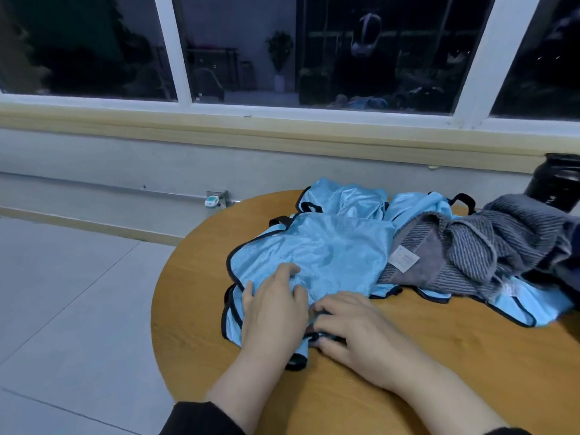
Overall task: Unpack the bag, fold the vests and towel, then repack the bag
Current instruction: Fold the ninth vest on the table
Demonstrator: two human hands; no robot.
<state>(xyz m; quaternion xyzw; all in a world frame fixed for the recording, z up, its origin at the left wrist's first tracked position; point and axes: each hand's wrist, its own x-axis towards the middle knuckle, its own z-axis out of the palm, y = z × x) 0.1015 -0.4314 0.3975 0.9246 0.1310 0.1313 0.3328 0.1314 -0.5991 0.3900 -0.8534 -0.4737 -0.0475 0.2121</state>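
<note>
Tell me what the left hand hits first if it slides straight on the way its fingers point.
The left hand already rests on the nearest blue vest; going on up-right, it would likely cross that vest and meet the grey striped towel first, though depth is hard to judge.

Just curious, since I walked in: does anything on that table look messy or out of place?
Only the grey striped towel: it lies crumpled on the blue vests, unfolded. Nothing looks spilled or damaged.

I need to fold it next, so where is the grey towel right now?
In the head view the grey towel lies crumpled on the right of the round table, overlapping the blue vests.
</note>
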